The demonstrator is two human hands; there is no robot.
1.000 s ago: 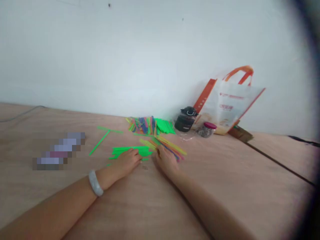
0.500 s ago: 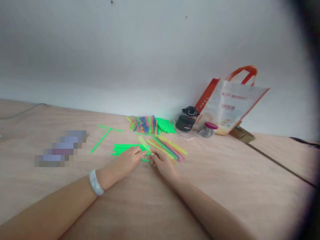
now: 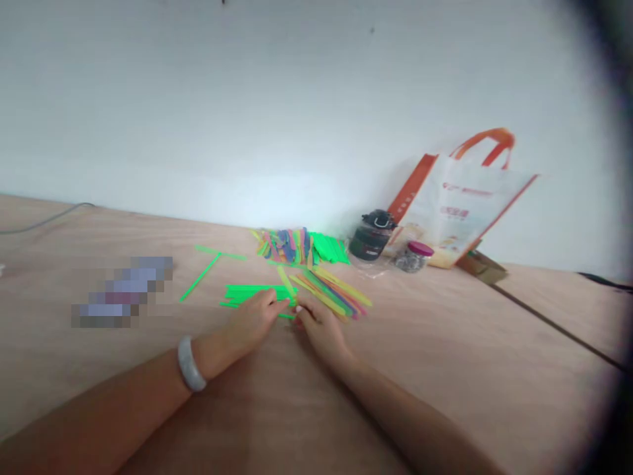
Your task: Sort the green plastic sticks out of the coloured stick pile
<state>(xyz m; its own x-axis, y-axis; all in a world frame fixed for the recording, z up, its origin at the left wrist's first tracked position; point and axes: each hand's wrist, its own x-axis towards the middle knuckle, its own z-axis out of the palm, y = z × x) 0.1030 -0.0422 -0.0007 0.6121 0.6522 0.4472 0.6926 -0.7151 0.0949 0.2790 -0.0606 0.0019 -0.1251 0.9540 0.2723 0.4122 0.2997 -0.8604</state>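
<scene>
My left hand (image 3: 258, 318), with a pale bangle at the wrist, is closed beside a row of bright green sticks (image 3: 247, 293). Close to its fingertips, my right hand (image 3: 319, 324) is pinched round the lower end of a yellow-green stick (image 3: 285, 282), which slants up and to the left. What the left fingers hold, if anything, is too small to make out. Just beyond the right hand lies a fan of coloured sticks (image 3: 332, 290). Further left, green sticks form a T shape (image 3: 202, 276) on the table.
Against the wall are a multicoloured stick pile (image 3: 287, 246), a green stick pile (image 3: 329, 248), a dark bottle (image 3: 370, 237), a jar with a pink lid (image 3: 414, 257) and a white and orange bag (image 3: 457, 211). A blurred-out object (image 3: 123, 290) lies at left.
The yellow-green stick between the hands has tilted a little more upright, and my left hand has shifted slightly left. The sticks on the table look the same.
</scene>
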